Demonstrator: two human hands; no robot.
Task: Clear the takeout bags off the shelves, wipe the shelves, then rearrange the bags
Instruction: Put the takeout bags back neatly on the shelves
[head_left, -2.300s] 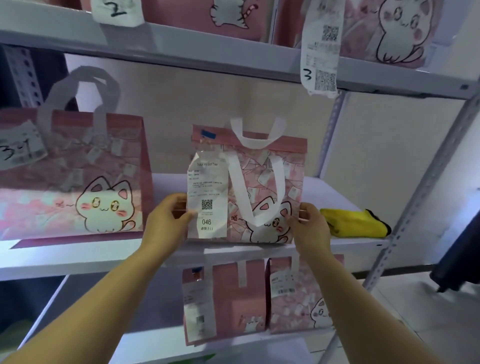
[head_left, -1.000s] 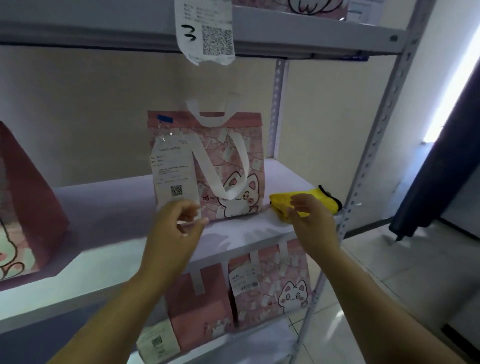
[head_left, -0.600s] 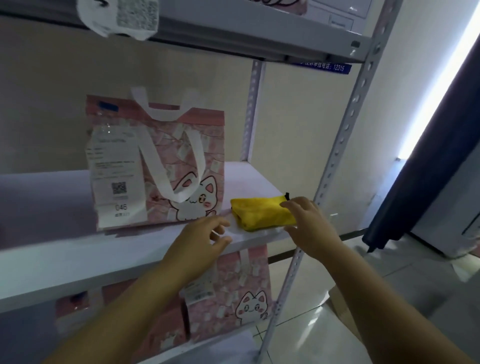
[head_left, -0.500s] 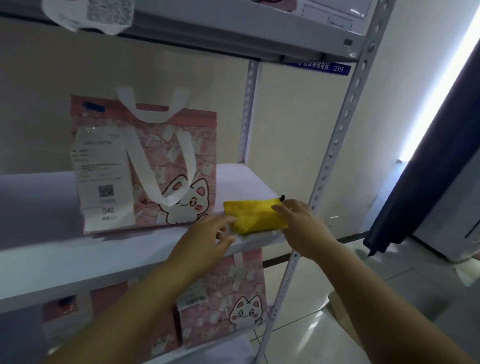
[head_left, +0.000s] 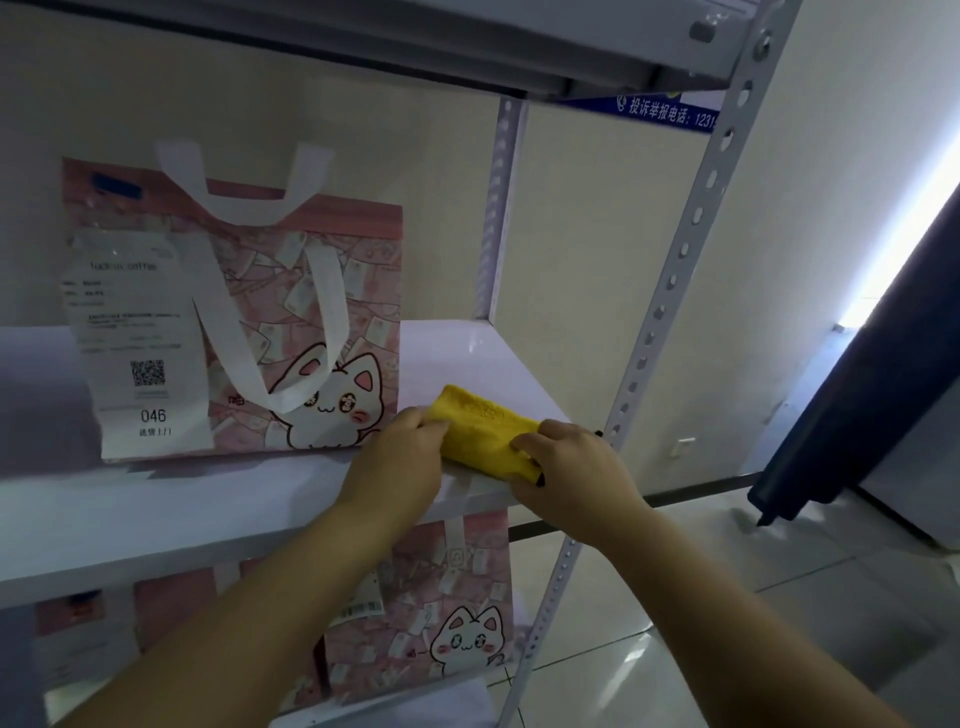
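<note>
Yellow and folded, the cloth (head_left: 485, 434) is held at both ends: the left hand (head_left: 397, 462) curls its fingers onto the left end, and the right hand (head_left: 571, 467) closes its fingers over the right end; neither hand is spread flat; whether the thumbs are tucked underneath I cannot tell.

The cloth lies at the front right corner of the middle shelf (head_left: 156, 514), its near edge at the shelf's front lip. Just beside the left hand, touching it or nearly so, stands the pink bag (head_left: 291, 322) with the cat print, upright, near the front edge, with a long receipt (head_left: 140, 353) hanging down its left face. A second bag (head_left: 457, 613) stands on the level below, near that level's right end; the upright post (head_left: 670, 291) rises just right of the right hand; beyond it are the tiled floor (head_left: 727, 623) and a dark curtain (head_left: 857, 389).

By my reading the wiping is about to begin while a bag remains on this level.

- A stroke to the left would likely push the pink bag's lower corner; it is tall and light-looking, so it could tip or slide.
- Wiping around it would leave its footprint uncleaned.
- The cloth sits so close to the lip that a loose grip could let it drop to the floor.
- A wide stroke to the right could knock the knuckles against the post.
</note>
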